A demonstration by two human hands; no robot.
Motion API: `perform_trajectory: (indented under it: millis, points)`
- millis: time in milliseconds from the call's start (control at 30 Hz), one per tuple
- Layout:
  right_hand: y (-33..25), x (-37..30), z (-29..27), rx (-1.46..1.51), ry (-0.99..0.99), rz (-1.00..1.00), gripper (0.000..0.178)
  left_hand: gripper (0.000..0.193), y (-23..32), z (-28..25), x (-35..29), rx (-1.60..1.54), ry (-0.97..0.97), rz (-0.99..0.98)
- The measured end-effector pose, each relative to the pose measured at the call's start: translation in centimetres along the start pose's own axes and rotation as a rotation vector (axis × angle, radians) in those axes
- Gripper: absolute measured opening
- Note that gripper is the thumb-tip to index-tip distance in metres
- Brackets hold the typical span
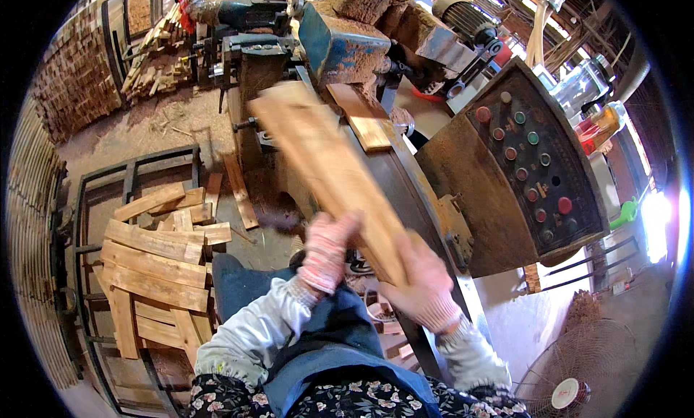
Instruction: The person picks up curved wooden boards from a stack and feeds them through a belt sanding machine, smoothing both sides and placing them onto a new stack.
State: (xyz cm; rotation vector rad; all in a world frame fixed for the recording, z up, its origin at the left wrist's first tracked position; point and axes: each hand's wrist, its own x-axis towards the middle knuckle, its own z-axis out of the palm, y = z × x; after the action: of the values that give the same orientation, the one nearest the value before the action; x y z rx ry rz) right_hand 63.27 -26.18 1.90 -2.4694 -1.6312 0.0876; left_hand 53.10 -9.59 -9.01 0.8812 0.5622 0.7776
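Note:
A long wooden board (pixel 329 169) is held at a slant in front of me, its far end over the machine bed. My left hand (pixel 327 250), in a pinkish knit glove, grips the board's left edge near the lower part. At the near end my right hand (pixel 423 284), gloved alike, is closed round the corner. The board is slightly blurred. Past it, another wooden board (pixel 365 122) lies flat on the dark metal machine bed (pixel 387 174).
To the right stands a control panel (pixel 538 165) with several coloured buttons. A metal-framed rack (pixel 87 273) at left carries a loose pile of boards (pixel 155 270). Blue, sawdust-covered machinery (pixel 340 46) rises ahead. A round fan (pixel 571 389) is at lower right; stacked timber (pixel 79 78) stands far left.

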Motion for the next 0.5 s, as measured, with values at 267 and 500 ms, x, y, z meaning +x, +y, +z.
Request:
perform_trajectory:
  millis: [267,500]
  points:
    - [9.3,-13.0,3.9,-0.020,0.293,0.347,0.095,0.044,-4.7,-18.1,2.6,-0.028,0.422,-0.054]
    - [13.7,-4.1,7.4,0.097,0.670,0.249,0.082,0.065,-11.9,-52.9,-9.5,0.493,1.460,-0.153]
